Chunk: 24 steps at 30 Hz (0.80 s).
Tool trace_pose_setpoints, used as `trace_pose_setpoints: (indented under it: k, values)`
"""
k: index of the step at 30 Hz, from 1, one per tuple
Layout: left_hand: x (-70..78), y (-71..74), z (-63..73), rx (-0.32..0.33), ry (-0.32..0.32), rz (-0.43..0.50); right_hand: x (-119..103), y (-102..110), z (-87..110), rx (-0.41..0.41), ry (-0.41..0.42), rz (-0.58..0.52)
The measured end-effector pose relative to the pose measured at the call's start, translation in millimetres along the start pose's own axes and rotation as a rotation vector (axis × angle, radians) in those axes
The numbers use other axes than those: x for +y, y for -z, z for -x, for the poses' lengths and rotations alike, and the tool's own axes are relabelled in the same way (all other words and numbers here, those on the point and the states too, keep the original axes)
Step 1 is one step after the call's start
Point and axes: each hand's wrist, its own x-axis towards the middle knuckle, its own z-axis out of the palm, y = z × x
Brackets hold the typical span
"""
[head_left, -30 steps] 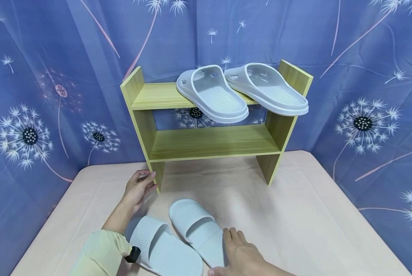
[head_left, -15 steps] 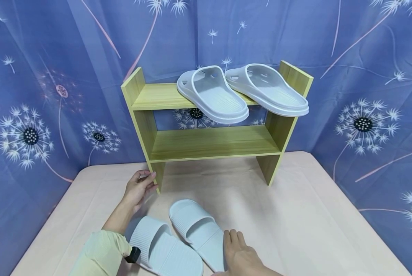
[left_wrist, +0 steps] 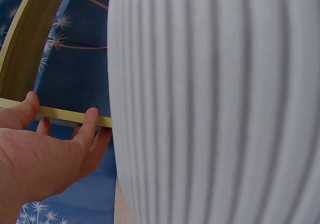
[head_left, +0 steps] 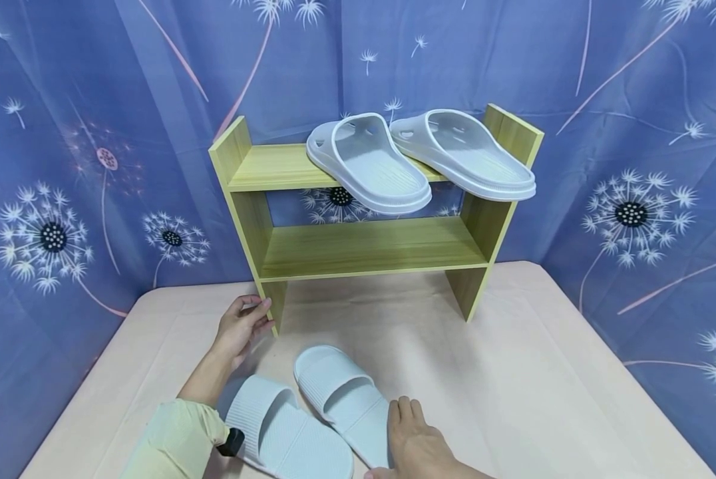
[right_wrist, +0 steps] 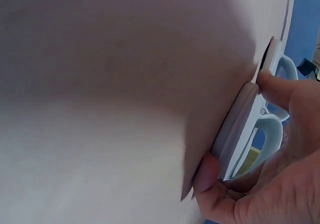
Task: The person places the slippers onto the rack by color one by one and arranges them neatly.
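- Toward the back of a pale pink tabletop (head_left: 543,372) stands a wood-grain shoe rack (head_left: 376,247), yellowish, with two shelves and side panels rising above the upper one.
- On the tabletop before it lie two pale blue slides, the left slide (head_left: 301,442) and the right slide (head_left: 358,416), each with a broad ribbed strap; they sit just beside each other, angled, straps nearer the rack.
- The right hand (head_left: 414,436) grips the right slide by its outer side near the heel, thumb and fingers bent around the edge.
- The left hand (head_left: 241,329) lightly pinches the rack's left side panel low on its front edge, thumb on one face, fingers on the other.
- Blue curtains (head_left: 292,73) printed with dandelions hang behind and at both sides.
- Two pale grey clogs, the left clog (head_left: 382,169) and the right clog (head_left: 484,156), rest on the upper shelf, heels jutting past its front edge.
- A pale yellow sleeve (head_left: 175,436) covers the left forearm, beside the left slide.
- A ribbed strap blocks most of the left wrist view.
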Motion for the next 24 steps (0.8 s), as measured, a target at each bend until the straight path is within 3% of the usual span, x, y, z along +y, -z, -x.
trace_pose_setpoints:
  k: [8,15,24]
  values:
    - [-0.3,0.6,-0.4,-0.001,0.006,0.000,-2,5,-4.2,-0.042,-0.030,-0.039]
    - [0.1,0.7,-0.5,-0.004,0.012,0.010,-1,21,-6.9,-0.112,-0.118,-0.112]
    - [0.2,0.9,-0.5,-0.005,0.014,-0.002,1,33,-6.7,-0.121,-0.179,-0.151]
